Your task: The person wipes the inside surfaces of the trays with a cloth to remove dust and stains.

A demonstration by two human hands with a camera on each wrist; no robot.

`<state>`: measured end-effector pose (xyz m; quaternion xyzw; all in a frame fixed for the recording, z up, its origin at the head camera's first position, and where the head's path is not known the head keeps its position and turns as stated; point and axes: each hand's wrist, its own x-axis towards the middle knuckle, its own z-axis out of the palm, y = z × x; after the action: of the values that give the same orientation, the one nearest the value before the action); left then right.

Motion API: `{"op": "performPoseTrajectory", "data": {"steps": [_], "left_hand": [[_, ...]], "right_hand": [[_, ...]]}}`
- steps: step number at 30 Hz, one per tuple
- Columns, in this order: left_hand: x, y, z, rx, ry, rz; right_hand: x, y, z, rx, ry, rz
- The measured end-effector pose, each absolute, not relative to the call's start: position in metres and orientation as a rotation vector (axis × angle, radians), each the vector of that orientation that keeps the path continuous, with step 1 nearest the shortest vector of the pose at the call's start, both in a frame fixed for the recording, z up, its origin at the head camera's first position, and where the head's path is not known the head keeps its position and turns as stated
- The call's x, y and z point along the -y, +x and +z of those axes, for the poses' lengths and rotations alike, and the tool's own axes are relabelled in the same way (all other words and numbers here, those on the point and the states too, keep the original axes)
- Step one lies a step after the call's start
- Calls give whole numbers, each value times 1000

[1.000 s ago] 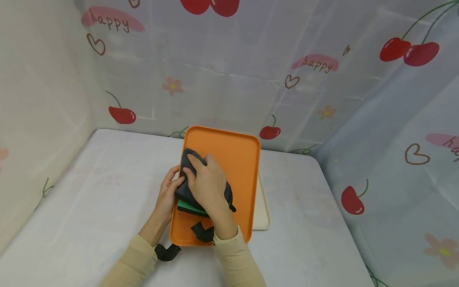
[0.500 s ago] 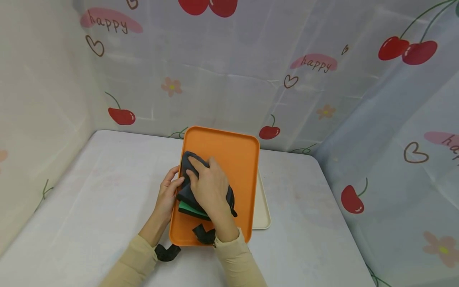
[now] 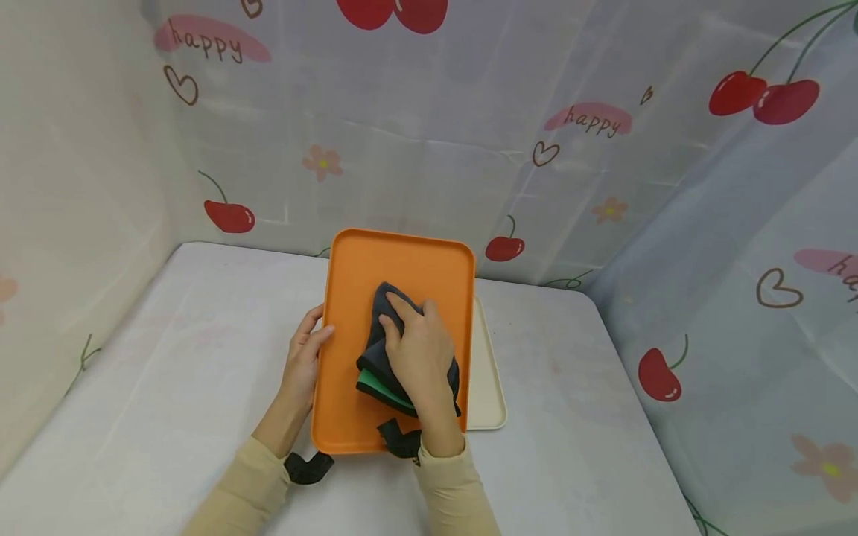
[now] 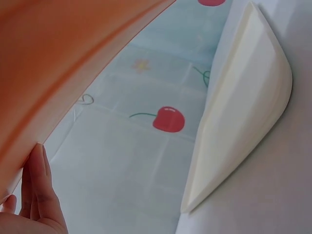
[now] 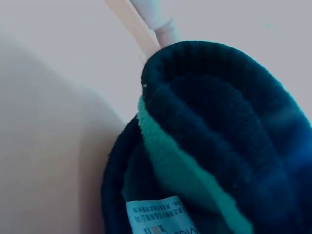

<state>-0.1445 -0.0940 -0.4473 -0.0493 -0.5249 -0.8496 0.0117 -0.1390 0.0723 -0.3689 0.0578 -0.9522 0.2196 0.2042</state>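
Note:
My left hand (image 3: 302, 365) grips the left edge of an orange tray (image 3: 402, 260), thumb at the rim and fingers behind. The tray is tilted up off the table, its inside facing me; its underside (image 4: 58, 58) shows in the left wrist view. My right hand (image 3: 421, 357) holds a folded dark grey cloth (image 3: 377, 350) with a green layer against the middle of the tray. Close up in the right wrist view, the cloth (image 5: 224, 122) shows dark edging, a green fold and a white printed label (image 5: 161, 217). The palm hides part of the cloth.
A cream tray (image 3: 488, 387) lies on the white table (image 3: 570, 417), partly behind the orange one. Black curved pieces (image 3: 308, 469) sit at both wrists. A white curtain (image 3: 429, 179) printed with cherries stands along the back and sides.
The right hand and cloth have moved right across the tray, from its left side to its middle. The orange tray has shifted slightly left and up with the left hand.

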Motion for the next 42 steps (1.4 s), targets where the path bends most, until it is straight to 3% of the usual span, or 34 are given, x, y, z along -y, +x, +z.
{"op": "performPoseTrajectory", "data": {"steps": [19, 42], "left_hand": [[104, -146, -443, 1485, -206, -2705], [98, -146, -444, 1430, -222, -2759]], "right_hand": [[-119, -141, -374, 2617, -257, 606], [-125, -140, -381, 2596, -256, 689]]}}
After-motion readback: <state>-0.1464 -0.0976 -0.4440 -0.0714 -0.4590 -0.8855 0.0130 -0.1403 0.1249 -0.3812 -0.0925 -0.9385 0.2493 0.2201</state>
